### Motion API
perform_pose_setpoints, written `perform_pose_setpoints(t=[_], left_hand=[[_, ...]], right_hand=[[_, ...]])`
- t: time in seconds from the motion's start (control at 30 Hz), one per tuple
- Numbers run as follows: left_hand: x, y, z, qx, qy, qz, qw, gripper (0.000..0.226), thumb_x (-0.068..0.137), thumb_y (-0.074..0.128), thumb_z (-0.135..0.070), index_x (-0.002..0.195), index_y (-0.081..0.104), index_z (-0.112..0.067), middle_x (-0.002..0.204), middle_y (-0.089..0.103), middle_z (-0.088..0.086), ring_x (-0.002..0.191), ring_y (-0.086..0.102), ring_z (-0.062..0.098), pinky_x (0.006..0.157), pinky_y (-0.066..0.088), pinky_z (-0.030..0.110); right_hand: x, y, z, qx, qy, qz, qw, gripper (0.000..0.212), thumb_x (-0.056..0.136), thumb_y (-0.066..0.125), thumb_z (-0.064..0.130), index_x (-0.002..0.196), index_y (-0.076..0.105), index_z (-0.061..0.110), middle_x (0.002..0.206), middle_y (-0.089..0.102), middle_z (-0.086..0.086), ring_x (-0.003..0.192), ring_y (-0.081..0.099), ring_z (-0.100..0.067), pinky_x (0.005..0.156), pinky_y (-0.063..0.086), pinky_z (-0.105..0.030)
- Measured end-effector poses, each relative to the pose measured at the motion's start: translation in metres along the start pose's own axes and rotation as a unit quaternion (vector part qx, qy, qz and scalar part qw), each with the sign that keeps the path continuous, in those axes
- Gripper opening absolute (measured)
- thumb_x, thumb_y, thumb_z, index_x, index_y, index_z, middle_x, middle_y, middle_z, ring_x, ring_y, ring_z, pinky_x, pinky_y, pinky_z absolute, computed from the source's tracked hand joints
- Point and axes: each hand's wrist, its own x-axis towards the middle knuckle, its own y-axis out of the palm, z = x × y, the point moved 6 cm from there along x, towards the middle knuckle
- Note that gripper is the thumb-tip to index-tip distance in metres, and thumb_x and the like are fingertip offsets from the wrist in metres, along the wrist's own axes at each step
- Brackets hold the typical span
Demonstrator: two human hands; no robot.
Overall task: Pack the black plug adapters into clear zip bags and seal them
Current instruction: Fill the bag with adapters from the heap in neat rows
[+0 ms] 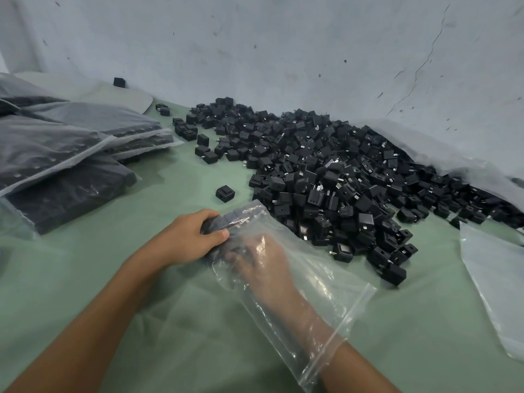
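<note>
Both forearms come in from the bottom edge, cut off there, reaching up over the green counter [175, 321]. The right hand [262, 260] is right inside the clear bag [320, 307], wrist-deep, the bag's mouth open around the forearm. Through the film the hand looks palm-down, pointing toward the far end of the bag; glare and creases blur it, so whether its fingers are spread or holding anything I cannot tell. The left hand [188, 239] is outside the bag at its far end, fingers curled over the top and thumb pressing in from the near side, gripping a row of adapters [238, 218] through the plastic. That row lies along the closed end of the bag; the count is hard to make out.

Just beyond, one lone adapter [225, 193] sits on the counter by itself. To its right the big pile [340, 177] of loose black adapters spreads toward the wall [283, 52], near the bag on its right side. At the right edge an empty bag [493, 279] lies flat, cut off by the frame. Far left, filled bags [71, 154] are stacked, partly out of view, their contents dark and blurred. Plastic sheet [453, 157] covers the pile's far right side.
</note>
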Motion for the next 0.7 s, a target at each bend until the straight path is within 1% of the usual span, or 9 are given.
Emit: perform_pose_setpoints(t=[0.07,0.17,0.23,0.3,0.37,0.47,0.6,0.67,0.7], left_hand=[[0.002,0.003,0.000,0.013,-0.028,-0.044,0.999,0.033,0.085,0.059,-0.064,0.106,0.060,-0.039,0.100,0.067,-0.018,0.095,0.061,0.007,0.094,0.044,0.036],[0.000,0.004,-0.005,0.087,-0.048,-0.096,0.990,0.049,0.069,0.045,-0.084,0.096,0.054,-0.044,0.086,0.059,-0.025,0.090,0.052,0.007,0.086,0.027,0.035],[0.000,0.005,-0.006,0.068,-0.049,-0.095,0.992,0.060,0.059,0.042,-0.088,0.098,0.055,-0.044,0.087,0.058,-0.026,0.092,0.054,0.010,0.089,0.034,0.035],[-0.001,0.004,-0.004,0.039,-0.053,-0.083,0.994,0.066,0.057,0.048,-0.088,0.106,0.056,-0.044,0.095,0.063,-0.019,0.098,0.059,0.014,0.093,0.047,0.038],[-0.002,0.003,-0.002,0.032,-0.054,-0.080,0.995,0.068,0.062,0.057,-0.084,0.115,0.058,-0.040,0.108,0.067,-0.009,0.102,0.061,0.018,0.094,0.051,0.039],[-0.002,0.001,-0.001,0.036,-0.049,-0.089,0.994,0.069,0.072,0.066,-0.075,0.126,0.058,-0.032,0.121,0.067,-0.003,0.108,0.062,0.020,0.096,0.049,0.038],[0.002,0.003,0.000,0.027,-0.047,-0.082,0.995,0.069,0.075,0.071,-0.067,0.129,0.057,-0.027,0.130,0.064,0.001,0.116,0.060,0.024,0.100,0.047,0.040],[0.003,0.004,-0.001,0.030,-0.044,-0.080,0.995,0.068,0.076,0.071,-0.066,0.130,0.057,-0.027,0.130,0.064,0.000,0.116,0.060,0.024,0.100,0.047,0.041],[0.003,0.004,-0.001,0.034,-0.045,-0.080,0.995,0.068,0.076,0.070,-0.067,0.130,0.057,-0.028,0.129,0.064,0.000,0.116,0.060,0.025,0.100,0.046,0.041]], right_hand=[[-0.002,-0.004,0.006,0.058,-0.032,-0.018,0.998,0.014,0.096,0.064,0.015,0.106,0.073,0.011,0.107,0.070,-0.008,0.102,0.064,-0.030,0.087,0.051,-0.049],[-0.003,-0.007,0.010,0.022,-0.063,-0.037,0.997,0.022,0.097,0.057,0.021,0.106,0.073,0.008,0.105,0.069,-0.009,0.100,0.063,-0.030,0.086,0.049,-0.047],[-0.004,-0.006,0.010,0.015,-0.072,-0.034,0.997,0.031,0.094,0.053,0.023,0.109,0.071,0.004,0.107,0.069,-0.012,0.102,0.063,-0.030,0.089,0.048,-0.045],[-0.004,-0.003,0.001,-0.013,-0.026,-0.028,0.999,0.034,0.096,0.055,0.028,0.115,0.066,0.002,0.113,0.065,-0.014,0.108,0.061,-0.031,0.095,0.047,-0.042],[-0.002,-0.002,-0.004,-0.027,0.046,-0.031,0.998,0.034,0.096,0.061,0.028,0.116,0.060,0.001,0.115,0.062,-0.017,0.108,0.059,-0.032,0.095,0.047,-0.042],[-0.007,0.001,0.003,-0.097,-0.006,0.001,0.995,0.031,0.098,0.057,0.025,0.122,0.059,0.006,0.119,0.058,-0.015,0.110,0.052,-0.030,0.099,0.043,-0.042],[-0.044,-0.015,-0.007,-0.114,-0.051,0.046,0.991,0.041,0.098,0.048,0.041,0.136,0.051,0.026,0.136,0.048,0.003,0.125,0.043,-0.014,0.110,0.028,-0.016],[-0.071,-0.027,-0.007,-0.056,-0.062,0.127,0.988,0.028,0.099,0.057,0.024,0.125,0.066,0.021,0.130,0.057,-0.005,0.132,0.047,-0.027,0.107,0.033,-0.013],[-0.085,-0.044,-0.014,-0.007,-0.048,0.130,0.990,0.025,0.098,0.060,0.016,0.118,0.072,0.022,0.125,0.063,-0.005,0.131,0.052,-0.031,0.104,0.043,-0.020]])
